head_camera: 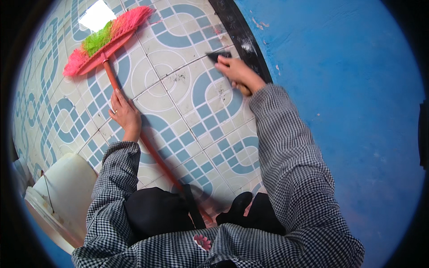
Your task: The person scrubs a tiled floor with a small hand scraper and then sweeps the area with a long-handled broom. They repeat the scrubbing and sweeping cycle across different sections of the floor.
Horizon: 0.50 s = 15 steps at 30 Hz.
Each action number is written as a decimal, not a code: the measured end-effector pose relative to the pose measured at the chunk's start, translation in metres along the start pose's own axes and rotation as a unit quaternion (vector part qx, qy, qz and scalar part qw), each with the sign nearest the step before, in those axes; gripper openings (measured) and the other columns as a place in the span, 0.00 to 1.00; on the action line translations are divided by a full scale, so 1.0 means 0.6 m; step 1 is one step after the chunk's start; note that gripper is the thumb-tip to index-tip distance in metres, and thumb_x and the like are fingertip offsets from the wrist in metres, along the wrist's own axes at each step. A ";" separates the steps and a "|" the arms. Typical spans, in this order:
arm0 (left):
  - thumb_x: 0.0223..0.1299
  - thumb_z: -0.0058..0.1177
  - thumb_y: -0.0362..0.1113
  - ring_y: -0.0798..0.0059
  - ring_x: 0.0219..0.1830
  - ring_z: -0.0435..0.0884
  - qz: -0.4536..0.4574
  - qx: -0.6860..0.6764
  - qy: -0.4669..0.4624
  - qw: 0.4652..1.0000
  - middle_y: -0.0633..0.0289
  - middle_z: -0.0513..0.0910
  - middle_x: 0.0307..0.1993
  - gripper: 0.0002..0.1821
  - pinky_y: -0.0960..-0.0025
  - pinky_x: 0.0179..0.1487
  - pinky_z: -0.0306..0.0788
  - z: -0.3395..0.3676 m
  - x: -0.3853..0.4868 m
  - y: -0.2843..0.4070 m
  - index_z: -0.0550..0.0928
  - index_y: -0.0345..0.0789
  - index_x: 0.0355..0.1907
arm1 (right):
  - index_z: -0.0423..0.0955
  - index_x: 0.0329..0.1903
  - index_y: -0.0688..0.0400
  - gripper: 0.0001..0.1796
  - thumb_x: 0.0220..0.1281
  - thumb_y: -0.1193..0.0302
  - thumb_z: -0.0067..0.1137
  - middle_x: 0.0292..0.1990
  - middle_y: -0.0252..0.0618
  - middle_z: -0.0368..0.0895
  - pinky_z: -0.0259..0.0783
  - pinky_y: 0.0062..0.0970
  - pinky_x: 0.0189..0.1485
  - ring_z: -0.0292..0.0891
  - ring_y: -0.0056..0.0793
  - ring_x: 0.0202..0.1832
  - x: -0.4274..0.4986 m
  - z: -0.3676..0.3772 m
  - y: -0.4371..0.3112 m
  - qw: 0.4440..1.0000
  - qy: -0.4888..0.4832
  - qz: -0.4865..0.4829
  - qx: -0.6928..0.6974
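My left hand [125, 112] lies on the red handle of a broom [115, 80], with a ring on one finger; whether its fingers close round the handle cannot be told. Pink and green bristles spread along the broom's head, at the upper left on the tiled floor [161, 93]. At the upper right, my right hand [239, 72] grips a scraper [219, 56] with a dark blade and a wooden handle. The blade is blurred and close to the floor, beside the black skirting tiles. Dark crumbs are scattered over the pale tiles left of and below this hand.
Black skirting tiles [249, 43] run along the foot of a blue wall [352, 100] on the right. A white plastic bucket [70, 177] with a wire handle lies tipped at the lower left, by my left sleeve. My knees and shoes are at the bottom.
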<state>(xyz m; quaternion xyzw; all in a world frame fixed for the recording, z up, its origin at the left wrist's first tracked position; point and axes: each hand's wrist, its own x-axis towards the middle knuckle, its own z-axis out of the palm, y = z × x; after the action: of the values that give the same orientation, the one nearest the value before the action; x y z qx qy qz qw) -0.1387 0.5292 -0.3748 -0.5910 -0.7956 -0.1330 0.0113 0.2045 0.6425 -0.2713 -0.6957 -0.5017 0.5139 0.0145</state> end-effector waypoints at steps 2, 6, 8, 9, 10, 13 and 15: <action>0.59 0.46 0.37 0.66 0.67 0.56 -0.002 -0.001 0.000 1.000 0.60 0.58 0.65 0.34 0.43 0.61 0.49 0.001 0.000 -0.001 0.53 0.39 0.68 | 0.72 0.48 0.55 0.17 0.63 0.58 0.51 0.15 0.28 0.65 0.57 0.19 0.13 0.58 0.16 0.11 -0.008 0.002 -0.005 0.998 -0.034 -0.009 -0.052; 0.59 0.47 0.37 0.66 0.67 0.56 -0.002 0.000 -0.002 1.000 0.60 0.59 0.65 0.34 0.43 0.61 0.50 0.001 0.002 -0.002 0.54 0.39 0.68 | 0.71 0.44 0.56 0.16 0.63 0.57 0.51 0.16 0.28 0.66 0.58 0.19 0.13 0.59 0.15 0.11 -0.006 0.004 -0.007 0.994 0.044 -0.091 0.041; 0.59 0.47 0.37 0.67 0.67 0.57 -0.004 -0.001 -0.004 1.000 0.60 0.59 0.65 0.34 0.43 0.61 0.50 0.000 0.003 -0.001 0.54 0.39 0.68 | 0.71 0.46 0.58 0.17 0.63 0.58 0.51 0.20 0.31 0.70 0.62 0.21 0.17 0.65 0.17 0.17 -0.020 0.012 0.006 0.998 0.016 -0.050 0.027; 0.59 0.47 0.37 0.67 0.67 0.57 -0.003 -0.001 -0.003 1.000 0.61 0.59 0.65 0.34 0.43 0.61 0.50 0.000 0.004 0.000 0.55 0.39 0.67 | 0.71 0.49 0.58 0.18 0.63 0.59 0.52 0.23 0.35 0.74 0.68 0.23 0.22 0.72 0.20 0.22 -0.034 0.018 0.016 1.000 -0.002 -0.016 0.003; 0.59 0.47 0.37 0.67 0.66 0.57 -0.001 0.006 0.002 1.000 0.61 0.59 0.65 0.33 0.43 0.61 0.50 0.000 0.004 0.001 0.55 0.39 0.67 | 0.72 0.40 0.62 0.13 0.61 0.64 0.54 0.28 0.41 0.78 0.69 0.29 0.31 0.73 0.30 0.27 -0.036 0.037 0.049 0.971 0.114 -0.202 -0.056; 0.59 0.46 0.37 0.67 0.66 0.58 0.005 0.009 0.014 1.000 0.61 0.59 0.64 0.33 0.43 0.61 0.50 -0.002 0.003 0.003 0.55 0.39 0.67 | 0.73 0.44 0.63 0.16 0.61 0.64 0.54 0.30 0.43 0.80 0.70 0.29 0.33 0.74 0.30 0.28 -0.053 0.050 0.079 0.915 0.217 -0.321 -0.111; 0.59 0.46 0.37 0.66 0.66 0.58 0.005 0.003 0.009 1.000 0.60 0.60 0.64 0.33 0.43 0.61 0.51 -0.002 0.004 0.003 0.55 0.39 0.67 | 0.72 0.47 0.62 0.16 0.63 0.64 0.51 0.25 0.38 0.76 0.66 0.24 0.23 0.68 0.22 0.21 -0.053 0.025 0.054 0.995 0.055 -0.076 0.033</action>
<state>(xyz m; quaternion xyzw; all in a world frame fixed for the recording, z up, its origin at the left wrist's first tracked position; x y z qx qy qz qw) -0.1377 0.5320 -0.3728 -0.5941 -0.7926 -0.1359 0.0210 0.2165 0.5964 -0.2735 -0.6819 -0.5341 0.4888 0.1038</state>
